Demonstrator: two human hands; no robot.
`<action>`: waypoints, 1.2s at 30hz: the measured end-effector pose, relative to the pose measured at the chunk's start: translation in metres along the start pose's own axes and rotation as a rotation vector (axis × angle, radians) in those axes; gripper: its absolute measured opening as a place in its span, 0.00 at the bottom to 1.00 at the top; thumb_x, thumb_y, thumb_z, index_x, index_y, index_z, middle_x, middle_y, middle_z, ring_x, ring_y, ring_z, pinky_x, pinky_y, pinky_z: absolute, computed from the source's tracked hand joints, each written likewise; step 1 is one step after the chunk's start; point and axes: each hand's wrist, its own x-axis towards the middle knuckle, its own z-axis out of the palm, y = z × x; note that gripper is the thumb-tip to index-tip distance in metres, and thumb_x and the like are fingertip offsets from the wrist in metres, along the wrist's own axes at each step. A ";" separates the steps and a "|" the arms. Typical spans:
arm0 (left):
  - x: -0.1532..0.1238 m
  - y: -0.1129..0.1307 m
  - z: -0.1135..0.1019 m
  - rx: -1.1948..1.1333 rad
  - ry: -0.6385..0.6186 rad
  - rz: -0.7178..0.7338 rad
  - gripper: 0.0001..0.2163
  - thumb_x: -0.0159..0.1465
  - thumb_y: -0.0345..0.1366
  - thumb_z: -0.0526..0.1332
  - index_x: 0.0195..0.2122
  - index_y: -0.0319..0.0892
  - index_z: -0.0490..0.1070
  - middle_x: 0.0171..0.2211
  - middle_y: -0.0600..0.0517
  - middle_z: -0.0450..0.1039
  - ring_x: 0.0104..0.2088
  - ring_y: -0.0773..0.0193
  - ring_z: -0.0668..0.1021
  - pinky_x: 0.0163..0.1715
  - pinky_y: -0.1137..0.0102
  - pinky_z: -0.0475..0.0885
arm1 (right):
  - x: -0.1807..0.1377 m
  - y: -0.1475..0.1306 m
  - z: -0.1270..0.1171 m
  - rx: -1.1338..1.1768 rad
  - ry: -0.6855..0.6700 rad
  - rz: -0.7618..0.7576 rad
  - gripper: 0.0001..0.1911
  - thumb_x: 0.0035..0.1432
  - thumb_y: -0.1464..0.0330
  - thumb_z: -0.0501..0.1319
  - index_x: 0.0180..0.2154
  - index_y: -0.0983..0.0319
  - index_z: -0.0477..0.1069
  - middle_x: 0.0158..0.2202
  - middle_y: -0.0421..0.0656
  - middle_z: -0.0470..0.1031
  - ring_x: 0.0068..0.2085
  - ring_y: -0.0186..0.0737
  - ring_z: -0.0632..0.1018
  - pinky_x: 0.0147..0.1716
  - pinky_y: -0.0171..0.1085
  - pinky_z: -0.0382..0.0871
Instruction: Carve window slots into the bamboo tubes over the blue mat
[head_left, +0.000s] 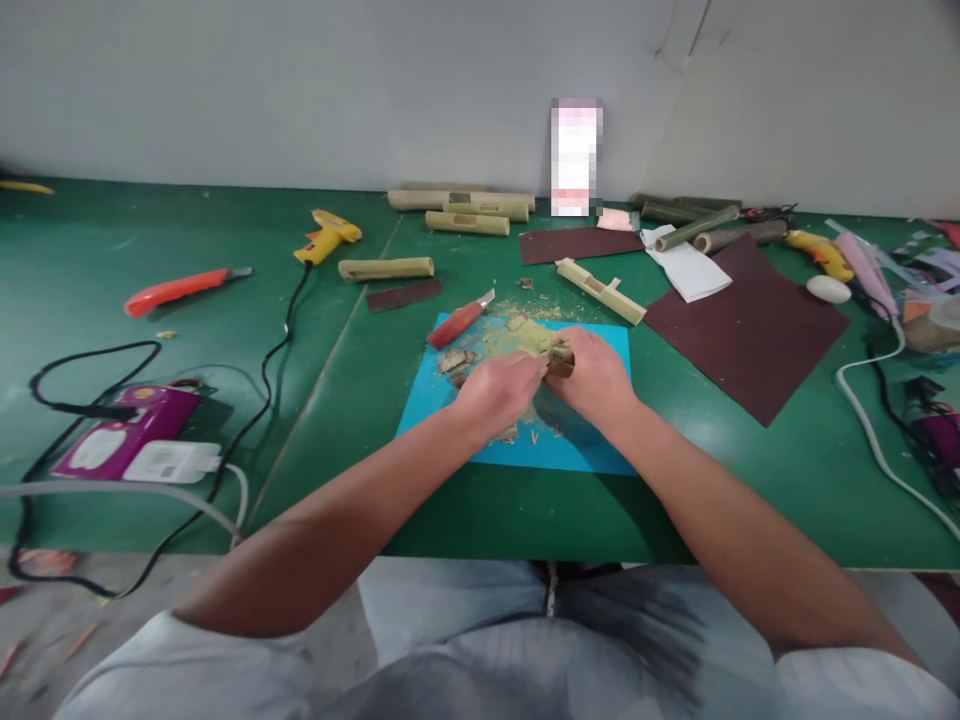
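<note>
Over a blue sheet (442, 410), my right hand (600, 375) is closed around a short brown-green piece of bamboo (561, 358), its hollow end partly showing. My left hand (499, 395) meets it from the left, fingers bent and pressed together against the bamboo's edge; what they pinch, if anything, is hidden. Pale yellow dust and shavings (517, 335) lie beyond my hands on the sheet. Rough brown chips (455, 362) are beside my left hand. A red-handled carving knife (459, 324) rests at the sheet's upper left corner.
Cut bamboo tubes (466, 222) lie along the back, with another notched tube (600, 290) closer. Brown sandpaper sheets (750, 330) are on the right. At left are a yellow glue gun (328, 238), an orange-handled cutter (184, 290) and a purple power strip (127, 430) with trailing cables.
</note>
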 end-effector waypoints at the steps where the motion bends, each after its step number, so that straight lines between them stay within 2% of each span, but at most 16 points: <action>1: -0.001 0.000 0.000 0.008 -0.001 0.004 0.18 0.77 0.36 0.47 0.56 0.40 0.76 0.37 0.47 0.79 0.37 0.59 0.82 0.36 0.68 0.76 | 0.000 0.000 -0.001 0.002 -0.006 0.000 0.12 0.57 0.66 0.59 0.44 0.60 0.70 0.36 0.48 0.77 0.40 0.49 0.74 0.36 0.43 0.64; 4: -0.002 0.001 -0.002 0.054 -0.012 0.018 0.18 0.76 0.35 0.47 0.57 0.39 0.74 0.39 0.46 0.79 0.37 0.58 0.82 0.35 0.68 0.76 | 0.000 0.000 -0.001 0.003 -0.019 -0.016 0.15 0.58 0.66 0.59 0.47 0.60 0.70 0.38 0.48 0.78 0.41 0.51 0.75 0.37 0.44 0.65; 7: 0.001 0.003 -0.004 0.105 -0.044 0.033 0.17 0.76 0.33 0.47 0.48 0.38 0.77 0.35 0.47 0.78 0.35 0.59 0.81 0.34 0.69 0.75 | -0.001 0.000 -0.001 0.000 -0.024 -0.040 0.16 0.57 0.68 0.58 0.48 0.61 0.70 0.43 0.51 0.79 0.45 0.53 0.75 0.42 0.46 0.67; 9: 0.003 0.003 -0.005 0.116 -0.059 0.037 0.17 0.76 0.33 0.47 0.45 0.39 0.77 0.34 0.48 0.77 0.34 0.60 0.80 0.33 0.69 0.74 | -0.001 -0.001 -0.001 0.002 -0.027 -0.050 0.16 0.56 0.68 0.58 0.48 0.61 0.70 0.44 0.52 0.79 0.46 0.53 0.76 0.44 0.46 0.67; 13: 0.002 0.002 -0.005 0.102 -0.018 0.053 0.16 0.76 0.33 0.48 0.54 0.40 0.75 0.37 0.48 0.79 0.36 0.60 0.81 0.33 0.71 0.73 | 0.000 -0.001 -0.001 0.009 -0.031 -0.060 0.14 0.58 0.68 0.58 0.47 0.60 0.70 0.44 0.52 0.79 0.46 0.53 0.75 0.44 0.47 0.68; 17: 0.003 0.000 -0.003 0.085 0.000 0.060 0.16 0.75 0.33 0.49 0.41 0.40 0.77 0.32 0.49 0.77 0.32 0.61 0.80 0.31 0.70 0.72 | 0.000 -0.002 -0.002 0.011 -0.031 -0.065 0.16 0.55 0.70 0.59 0.47 0.60 0.70 0.46 0.52 0.79 0.47 0.53 0.75 0.45 0.47 0.68; 18: 0.003 -0.001 -0.002 0.082 0.004 0.067 0.16 0.75 0.33 0.49 0.40 0.40 0.77 0.31 0.49 0.76 0.32 0.61 0.79 0.31 0.70 0.72 | 0.000 -0.003 -0.002 0.012 -0.031 -0.060 0.16 0.55 0.70 0.59 0.47 0.60 0.70 0.45 0.52 0.79 0.46 0.52 0.75 0.45 0.47 0.68; 21: -0.001 -0.003 0.001 0.084 0.037 0.089 0.17 0.76 0.34 0.48 0.52 0.40 0.76 0.34 0.48 0.78 0.34 0.60 0.81 0.31 0.69 0.73 | 0.000 -0.003 -0.002 0.017 -0.029 -0.045 0.14 0.56 0.69 0.59 0.46 0.60 0.71 0.42 0.51 0.79 0.44 0.51 0.75 0.43 0.46 0.68; 23: -0.003 -0.003 0.003 0.080 0.061 0.098 0.17 0.76 0.34 0.47 0.55 0.39 0.74 0.36 0.47 0.79 0.35 0.59 0.81 0.32 0.69 0.74 | 0.000 -0.002 -0.002 0.019 -0.028 -0.042 0.13 0.57 0.68 0.59 0.45 0.60 0.71 0.41 0.50 0.79 0.44 0.51 0.75 0.42 0.46 0.68; 28: 0.001 -0.003 0.003 0.059 0.065 0.105 0.18 0.76 0.34 0.46 0.39 0.40 0.76 0.31 0.49 0.75 0.31 0.62 0.78 0.31 0.70 0.72 | 0.000 -0.002 -0.001 0.014 -0.031 -0.060 0.15 0.54 0.70 0.59 0.45 0.59 0.71 0.43 0.50 0.78 0.45 0.51 0.75 0.44 0.46 0.68; 33: -0.001 -0.005 0.004 0.057 0.090 0.134 0.19 0.77 0.35 0.45 0.54 0.38 0.74 0.36 0.47 0.78 0.35 0.60 0.80 0.34 0.69 0.74 | 0.002 -0.003 -0.002 0.013 -0.041 -0.070 0.08 0.57 0.69 0.59 0.40 0.59 0.72 0.38 0.49 0.78 0.42 0.50 0.75 0.44 0.46 0.67; 36: -0.001 -0.006 0.005 0.073 0.077 0.119 0.17 0.77 0.35 0.46 0.47 0.39 0.76 0.33 0.48 0.77 0.33 0.61 0.79 0.32 0.69 0.72 | 0.003 -0.003 -0.002 0.013 -0.042 -0.074 0.08 0.55 0.70 0.59 0.39 0.59 0.72 0.39 0.49 0.77 0.43 0.50 0.74 0.44 0.46 0.67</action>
